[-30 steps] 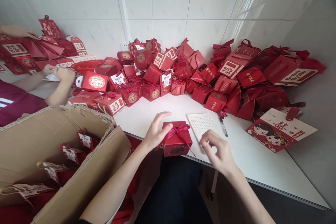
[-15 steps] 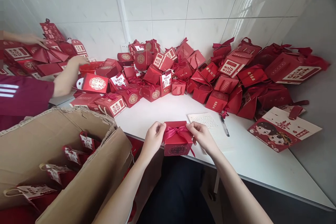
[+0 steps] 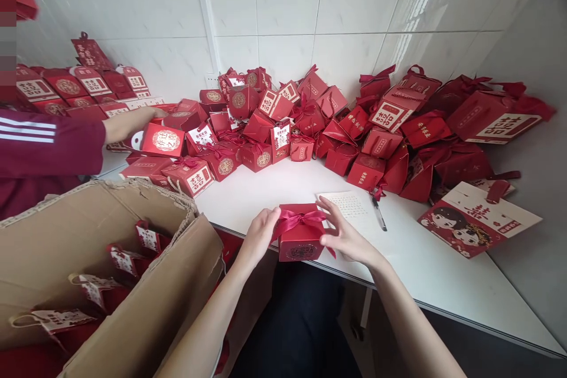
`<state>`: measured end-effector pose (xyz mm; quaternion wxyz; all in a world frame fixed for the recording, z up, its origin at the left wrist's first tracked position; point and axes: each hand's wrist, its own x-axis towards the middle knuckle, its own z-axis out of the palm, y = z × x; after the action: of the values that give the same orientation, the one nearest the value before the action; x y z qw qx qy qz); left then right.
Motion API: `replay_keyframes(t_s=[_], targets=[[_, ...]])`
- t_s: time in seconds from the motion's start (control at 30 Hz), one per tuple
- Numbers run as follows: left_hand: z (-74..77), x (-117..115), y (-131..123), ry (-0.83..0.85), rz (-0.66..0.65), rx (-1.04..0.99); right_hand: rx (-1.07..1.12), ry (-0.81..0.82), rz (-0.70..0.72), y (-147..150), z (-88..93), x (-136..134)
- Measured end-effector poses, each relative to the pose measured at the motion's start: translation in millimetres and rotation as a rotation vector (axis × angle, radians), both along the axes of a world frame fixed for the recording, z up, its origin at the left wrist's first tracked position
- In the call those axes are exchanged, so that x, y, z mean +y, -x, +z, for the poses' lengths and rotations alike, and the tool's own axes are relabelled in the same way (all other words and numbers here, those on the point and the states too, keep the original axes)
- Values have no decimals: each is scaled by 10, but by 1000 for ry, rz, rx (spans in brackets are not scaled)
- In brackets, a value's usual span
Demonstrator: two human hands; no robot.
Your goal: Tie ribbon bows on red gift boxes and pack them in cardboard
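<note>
A small red gift box [image 3: 301,246] sits at the table's front edge, with a gold emblem on its front. A dark pink ribbon [image 3: 302,220] is tied in a bow across its top. My left hand [image 3: 262,235] is closed at the box's left side, its thumb by the left end of the bow. On the right, my right hand [image 3: 349,239] is open with thumb and fingers apart. Its thumb is close to the box's right front edge; whether it touches is unclear. Behind that hand lies a notebook page [image 3: 352,204] with writing.
Red gift boxes [image 3: 261,130] are heaped along the wall. A pen [image 3: 379,214] and a printed gift bag [image 3: 473,224] lie to the right. An open cardboard box [image 3: 177,271] with red bags stands at left; beyond it reaches another person's sleeved arm [image 3: 48,142].
My right hand has let go of the ribbon's right end and spread its fingers. The bow looks fuller on the right. The other person's arm has shifted, and a red box shows at upper left.
</note>
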<state>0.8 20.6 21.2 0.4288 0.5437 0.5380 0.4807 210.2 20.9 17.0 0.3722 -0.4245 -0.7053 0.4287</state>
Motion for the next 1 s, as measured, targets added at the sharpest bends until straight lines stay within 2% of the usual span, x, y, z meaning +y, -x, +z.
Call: replay_keyframes(t_s=[0.1,0.23,0.3,0.47,0.57,0.67,0.73,0.8,0.9,0.93,1.0], targets=[[40,-7,-34,-11,-76,-24,-114,-20,59,22,-9,-21],[76,-81,-84,-171,3,4,-138,-164,-40,102,-49,-79],[115,-166,-111,-391,49,98,-147,-301,-114,142,-59,-119],[278,-412,-192,-1214,4,485,-81,-630,-252,235,7,-232],[371,-524,-225,-1416,-30,606,-8,-741,-283,271,92,-306],[449,-577,-170,-1405,-90,532,33,-785,-303,272,186,-392],[534,-569,-61,-1292,-78,400,45,-780,-299,255,251,-452],[676,-532,85,-1057,-129,355,50,-726,-278,242,319,-498],[961,-430,286,-621,-424,532,62,-617,-255,269,429,-494],[1050,-386,335,-524,-483,559,75,-574,-245,296,464,-468],[1183,-284,415,-386,-514,516,136,-480,-185,373,522,-385]])
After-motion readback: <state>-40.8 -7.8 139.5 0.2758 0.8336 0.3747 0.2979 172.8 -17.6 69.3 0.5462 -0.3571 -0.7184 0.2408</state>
